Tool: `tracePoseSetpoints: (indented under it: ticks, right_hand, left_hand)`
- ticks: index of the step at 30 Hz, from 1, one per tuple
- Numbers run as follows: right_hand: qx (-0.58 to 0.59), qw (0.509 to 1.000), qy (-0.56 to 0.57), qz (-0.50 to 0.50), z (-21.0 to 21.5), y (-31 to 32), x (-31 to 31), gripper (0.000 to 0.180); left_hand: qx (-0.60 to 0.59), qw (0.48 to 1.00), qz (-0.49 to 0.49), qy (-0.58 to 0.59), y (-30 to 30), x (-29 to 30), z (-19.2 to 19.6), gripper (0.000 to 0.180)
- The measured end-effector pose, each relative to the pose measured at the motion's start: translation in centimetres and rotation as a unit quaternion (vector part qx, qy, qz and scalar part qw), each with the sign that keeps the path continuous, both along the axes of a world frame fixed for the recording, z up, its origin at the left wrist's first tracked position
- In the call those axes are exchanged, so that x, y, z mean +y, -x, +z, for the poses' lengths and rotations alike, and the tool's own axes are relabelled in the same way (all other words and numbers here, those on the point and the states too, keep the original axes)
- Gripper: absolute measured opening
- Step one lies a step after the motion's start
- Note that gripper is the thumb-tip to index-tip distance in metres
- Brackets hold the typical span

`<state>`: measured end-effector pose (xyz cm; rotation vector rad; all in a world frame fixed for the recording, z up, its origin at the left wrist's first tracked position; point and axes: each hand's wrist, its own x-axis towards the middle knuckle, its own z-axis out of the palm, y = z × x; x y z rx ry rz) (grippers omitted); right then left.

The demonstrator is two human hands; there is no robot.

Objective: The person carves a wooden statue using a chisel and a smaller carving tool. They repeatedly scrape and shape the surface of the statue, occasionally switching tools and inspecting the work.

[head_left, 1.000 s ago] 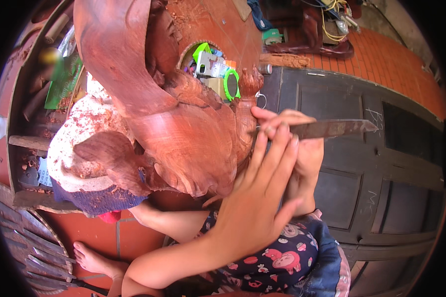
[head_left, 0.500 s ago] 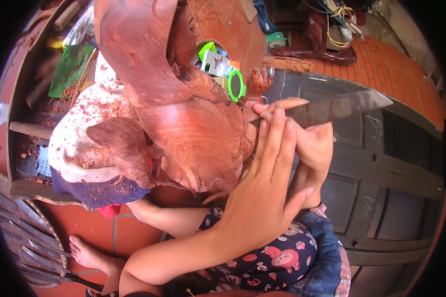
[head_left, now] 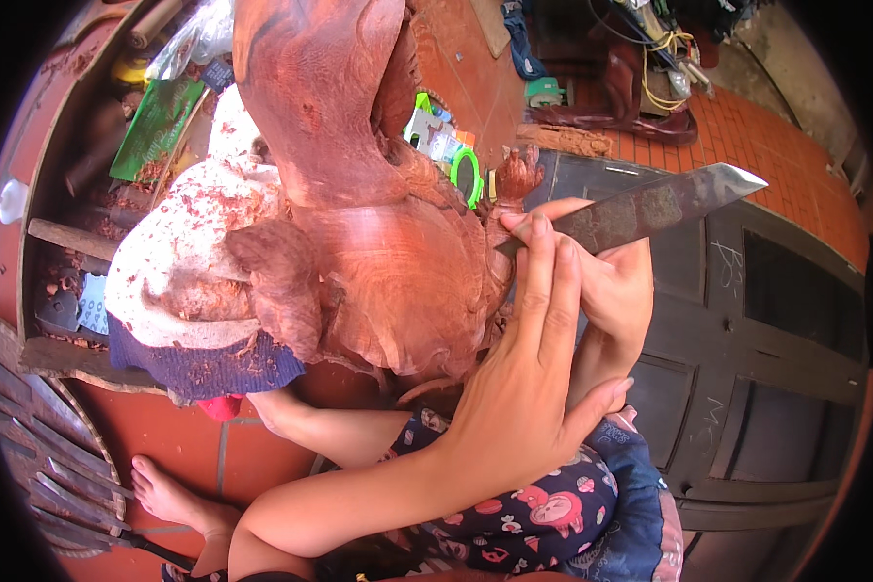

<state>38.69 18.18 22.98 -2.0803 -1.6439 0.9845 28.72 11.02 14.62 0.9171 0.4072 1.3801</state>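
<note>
A large reddish-brown wood carving [head_left: 398, 262] with smooth, curved surfaces fills the middle. At its right side my right hand [head_left: 619, 291] is closed round a flat steel blade [head_left: 664, 209] with a slanted, bright-ground tip. The blade tip points right, away from the carving; its other end, at the carving's edge, is partly hidden by fingers. My left hand [head_left: 514, 378] crosses in front with fingers stretched out, their tips resting at the blade near the wood. The left thumb stands apart. A white cloth [head_left: 194, 262] covered in shavings lies under and beside the carving.
On the left, a wooden tray [head_left: 97, 359] holds scraps, a green packet [head_left: 160, 126] and shavings. Several chisels [head_left: 68, 485] lie at lower left. A green-rimmed round item [head_left: 467, 177] sits behind the carving. Dark panelled boards [head_left: 669, 330] lie at right.
The carving, cloth and tray have shifted rightward in the view. The blade's tip has tilted slightly upward, and its ground edge looks brighter. Both hands keep nearly the same pose.
</note>
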Motion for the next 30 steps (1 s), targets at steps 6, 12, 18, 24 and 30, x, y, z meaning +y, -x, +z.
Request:
tracePoseSetpoints:
  ticks: [6, 12, 18, 24, 30]
  right_hand:
    - [-0.034, 0.997, 0.005, 0.073, 0.0, -0.6, 0.0, 0.012]
    - [0.040, 0.998, -0.045, 0.033, 0.5, -1.6, -0.1, 0.023]
    - [0.217, 0.973, -0.071, -0.043, 2.6, -4.9, -0.7, 0.045]
    - [0.288, 0.951, -0.114, -0.002, 1.4, -7.8, -1.8, 0.029]
    - [0.457, 0.886, -0.076, 0.015, -0.8, -8.7, -0.9, 0.024]
  left_hand:
    - [-0.005, 1.000, -0.009, 0.004, 1.3, -0.7, 0.1, 0.092]
    - [0.055, 0.996, -0.031, -0.059, 0.5, 0.7, 0.5, 0.096]
    - [0.142, 0.980, -0.043, -0.133, 3.1, -0.6, 1.0, 0.073]
    - [0.415, 0.885, -0.096, -0.186, 1.5, 1.0, 3.4, 0.063]
    - [0.248, 0.935, -0.184, -0.174, 0.0, -0.7, 5.4, 0.054]
